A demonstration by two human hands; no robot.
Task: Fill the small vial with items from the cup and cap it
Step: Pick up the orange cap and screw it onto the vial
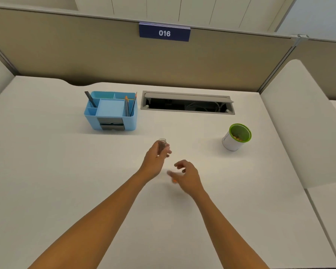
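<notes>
At a white tabletop (66, 171), the left hand (155, 158) grips a small clear vial (162, 145) upright, its mouth uncapped. The right hand (186, 174), blurred, hovers just at its 4 o'clock, fingers loosely spread; something orange shows faintly beneath. The green-rimmed cup (237, 137) stands at 3 o'clock, a blue desk organizer (111, 110) at 11.

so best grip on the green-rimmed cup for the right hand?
Likely the white side wall of the cup, below the green rim, coming from its near left side, where the right hand is. It stands alone on the desk with its open mouth up and items inside, so wrap fingers round the wall, not over the top.
</notes>
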